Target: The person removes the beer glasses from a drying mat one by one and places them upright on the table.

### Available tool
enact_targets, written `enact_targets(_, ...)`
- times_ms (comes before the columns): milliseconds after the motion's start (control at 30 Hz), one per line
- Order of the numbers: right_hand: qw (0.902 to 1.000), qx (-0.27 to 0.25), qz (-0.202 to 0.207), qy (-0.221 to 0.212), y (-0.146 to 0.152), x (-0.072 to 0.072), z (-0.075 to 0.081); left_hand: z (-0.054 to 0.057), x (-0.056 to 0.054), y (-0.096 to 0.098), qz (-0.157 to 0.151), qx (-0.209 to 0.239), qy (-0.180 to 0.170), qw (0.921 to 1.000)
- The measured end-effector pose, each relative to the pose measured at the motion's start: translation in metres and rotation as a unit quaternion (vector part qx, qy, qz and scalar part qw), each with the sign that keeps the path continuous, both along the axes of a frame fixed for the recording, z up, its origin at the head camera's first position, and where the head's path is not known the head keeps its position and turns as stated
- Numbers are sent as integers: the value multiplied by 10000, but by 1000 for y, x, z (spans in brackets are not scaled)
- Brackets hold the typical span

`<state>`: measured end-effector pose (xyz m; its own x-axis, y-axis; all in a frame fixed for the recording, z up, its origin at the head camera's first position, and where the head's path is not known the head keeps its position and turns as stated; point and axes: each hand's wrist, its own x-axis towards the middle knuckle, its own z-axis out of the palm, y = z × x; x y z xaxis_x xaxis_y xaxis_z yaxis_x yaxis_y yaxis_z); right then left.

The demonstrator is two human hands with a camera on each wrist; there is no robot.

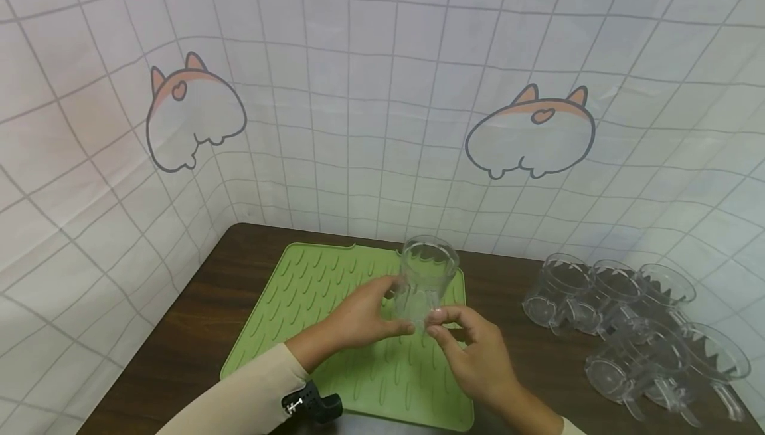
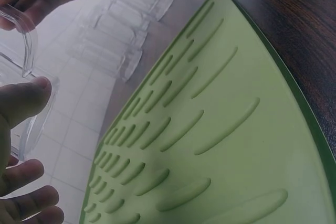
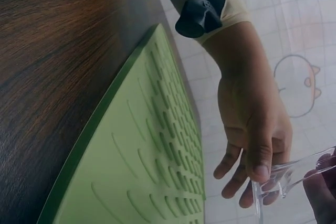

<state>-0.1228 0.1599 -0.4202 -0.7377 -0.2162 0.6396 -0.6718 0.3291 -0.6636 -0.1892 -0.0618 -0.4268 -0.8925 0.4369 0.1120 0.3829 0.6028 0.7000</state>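
A clear mug [image 1: 427, 265] is held above a green drying mat [image 1: 335, 289], its wider end up in the head view. My left hand [image 1: 364, 315] grips its lower body, thumb on the near side and fingers round the left. With thumb and fingertips, my right hand [image 1: 478, 355] pinches the mug's handle, whose curved bar [image 2: 27, 40] shows in the left wrist view. Seen from the right wrist, the left thumb [image 3: 260, 156] presses against the mug's base end. That view has the mug partly cut off by its edge.
Several clear mugs [image 1: 615, 289] stand grouped on the dark wooden table [image 1: 197, 309] to the right of the mat. A white curtain [image 1: 370, 89] with grid lines and cartoon drawings hangs behind and at the sides. A black wrist camera mount [image 1: 311, 403] sits on the left sleeve.
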Motion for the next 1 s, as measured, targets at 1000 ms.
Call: enact_targets(1000, 9965, 386, -543, 504, 57, 7, -12, -2, 9, -36, -10, -384, 468, 9982)
